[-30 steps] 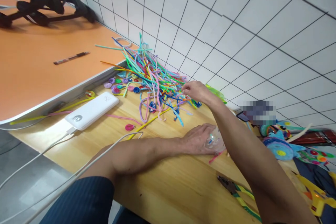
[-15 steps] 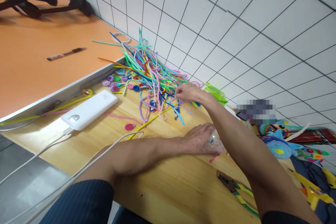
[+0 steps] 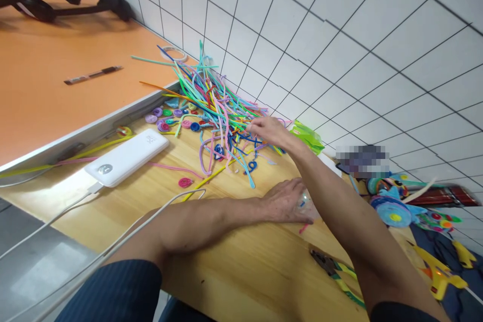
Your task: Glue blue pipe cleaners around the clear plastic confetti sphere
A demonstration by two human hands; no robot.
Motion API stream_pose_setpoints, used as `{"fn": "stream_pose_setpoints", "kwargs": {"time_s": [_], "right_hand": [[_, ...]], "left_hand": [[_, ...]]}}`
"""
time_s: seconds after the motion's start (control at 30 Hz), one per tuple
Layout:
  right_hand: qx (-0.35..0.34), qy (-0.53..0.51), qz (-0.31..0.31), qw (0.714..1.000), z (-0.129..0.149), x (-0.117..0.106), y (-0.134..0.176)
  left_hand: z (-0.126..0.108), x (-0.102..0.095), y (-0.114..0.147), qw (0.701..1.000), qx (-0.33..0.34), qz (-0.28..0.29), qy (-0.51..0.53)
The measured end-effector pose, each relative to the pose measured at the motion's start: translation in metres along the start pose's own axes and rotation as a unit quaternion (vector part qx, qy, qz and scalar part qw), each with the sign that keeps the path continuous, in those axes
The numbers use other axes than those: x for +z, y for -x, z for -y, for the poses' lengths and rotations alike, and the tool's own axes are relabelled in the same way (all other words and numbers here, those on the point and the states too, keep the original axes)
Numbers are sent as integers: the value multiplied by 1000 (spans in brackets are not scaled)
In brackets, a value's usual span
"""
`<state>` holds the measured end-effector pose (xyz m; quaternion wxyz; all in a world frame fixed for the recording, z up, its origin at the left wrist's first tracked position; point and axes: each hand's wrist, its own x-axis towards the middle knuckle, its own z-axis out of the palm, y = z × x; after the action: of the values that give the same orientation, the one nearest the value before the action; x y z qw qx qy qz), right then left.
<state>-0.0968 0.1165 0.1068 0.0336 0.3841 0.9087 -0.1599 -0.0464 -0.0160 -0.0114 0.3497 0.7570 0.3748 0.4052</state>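
Note:
My right hand [image 3: 268, 131] reaches over a heap of coloured pipe cleaners [image 3: 226, 105], fingers pinched together. A dark blue pipe cleaner with a curled end [image 3: 252, 165] hangs just below these fingers and seems to run up to them. My left hand [image 3: 285, 200] rests on the wooden table, fingers curled around a clear, shiny plastic object [image 3: 305, 202]; my right forearm partly hides it. A short pink piece [image 3: 303, 228] pokes out beneath that hand. A light blue pipe cleaner [image 3: 249, 176] lies between the two hands.
Green-handled pliers [image 3: 337, 274] and a yellow glue gun [image 3: 437, 274] lie to the right. A white power bank [image 3: 128, 157] with a cable sits at left, near several coiled discs [image 3: 162, 123]. A green packet [image 3: 306, 136] leans near the tiled wall.
My right hand has shifted slightly left over the heap. The light blue pipe cleaner has moved left and nearer, and the blue curled end shows more clearly. My left hand stays put.

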Motion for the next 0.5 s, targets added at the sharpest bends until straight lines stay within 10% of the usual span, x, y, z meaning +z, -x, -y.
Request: {"fn": "stream_pose_setpoints", "kwargs": {"time_s": [0.1,0.5], "right_hand": [[76,89,-95,989,-17,-12,-15],[144,169,-37,974,-38,0,-62]], "left_hand": [[1,1,1,1000,-2,8,-14],[7,6,0,1000,20,-5,23]]}}
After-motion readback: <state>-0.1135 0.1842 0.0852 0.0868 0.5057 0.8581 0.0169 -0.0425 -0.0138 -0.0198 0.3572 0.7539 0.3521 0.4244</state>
